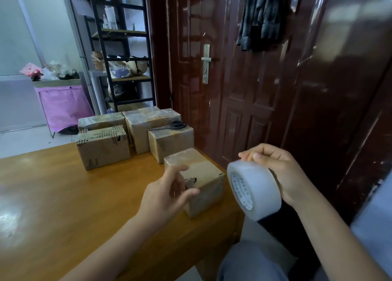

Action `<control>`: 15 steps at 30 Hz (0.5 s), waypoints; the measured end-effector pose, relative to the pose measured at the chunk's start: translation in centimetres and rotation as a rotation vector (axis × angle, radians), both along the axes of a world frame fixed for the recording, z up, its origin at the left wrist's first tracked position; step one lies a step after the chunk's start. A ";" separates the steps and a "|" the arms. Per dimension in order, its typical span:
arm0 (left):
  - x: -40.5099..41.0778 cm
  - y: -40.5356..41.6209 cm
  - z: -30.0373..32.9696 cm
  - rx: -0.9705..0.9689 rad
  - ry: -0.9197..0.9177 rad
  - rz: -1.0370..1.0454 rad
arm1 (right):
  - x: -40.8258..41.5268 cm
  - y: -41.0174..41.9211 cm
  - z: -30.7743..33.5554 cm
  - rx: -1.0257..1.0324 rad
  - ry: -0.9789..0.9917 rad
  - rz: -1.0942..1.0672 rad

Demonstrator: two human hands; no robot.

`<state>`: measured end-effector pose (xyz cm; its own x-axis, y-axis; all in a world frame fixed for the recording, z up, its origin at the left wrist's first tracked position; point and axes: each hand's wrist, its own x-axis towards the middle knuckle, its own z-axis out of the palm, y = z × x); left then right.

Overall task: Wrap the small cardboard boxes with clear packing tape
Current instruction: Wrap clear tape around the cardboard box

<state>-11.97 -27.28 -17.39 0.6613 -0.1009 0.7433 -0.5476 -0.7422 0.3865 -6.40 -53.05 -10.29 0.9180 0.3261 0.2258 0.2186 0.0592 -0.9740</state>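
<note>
Head view, your right hand (275,172) gripping the tape roll (253,188) at lower right, your left hand (167,192) spread, fingers relaxed, before the nearest cardboard box (203,181) on the wooden table (63,196)

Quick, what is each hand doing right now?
Left hand: open, fingers loosely spread beside the nearest box, holding nothing.
Right hand: gripping the tape roll.

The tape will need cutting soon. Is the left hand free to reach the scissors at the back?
Probably yes: the left hand is open and holds nothing, and the scissors lie uncovered on a rear box, beyond the nearest box.
</note>
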 end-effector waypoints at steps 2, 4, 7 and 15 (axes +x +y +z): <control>1.2 0.0 1.4 0.006 -0.115 -0.095 | 0.4 -1.6 1.7 -0.072 -0.033 0.023; 3.1 0.4 3.4 0.120 -0.145 -0.131 | 0.5 -2.7 3.2 -0.138 -0.051 0.054; 6.3 0.9 6.0 0.443 0.257 -0.248 | 0.5 -3.2 4.7 -0.191 -0.075 0.074; 6.3 -3.2 6.9 0.872 0.683 0.292 | 0.8 -2.6 6.4 -0.205 -0.076 0.026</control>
